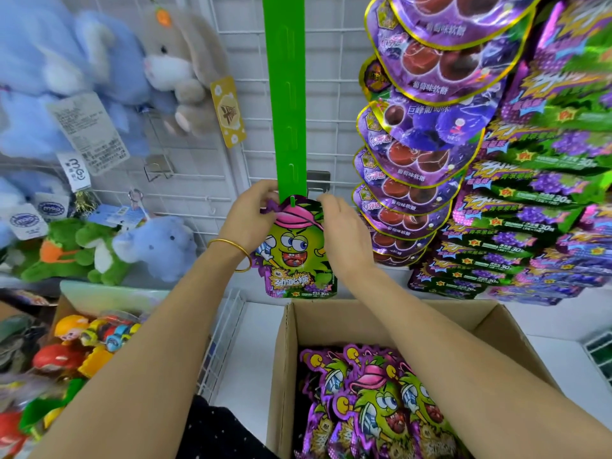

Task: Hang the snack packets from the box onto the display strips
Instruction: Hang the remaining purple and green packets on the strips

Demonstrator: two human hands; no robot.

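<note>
Hands pinch the top corners of one snack packet (298, 246), left hand (253, 210) and right hand (341, 223) either side, its hole at the lowest tab of the green display strip (286, 104). The tabs above stand bare; many packets wait in the box (364, 402). Its label reads "30".

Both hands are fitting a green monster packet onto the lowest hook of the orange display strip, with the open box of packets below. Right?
Not quite: the display strip is green, not orange. The head view shows the left hand and right hand holding the green monster packet at its lowest hook, above the open box of packets.
</note>
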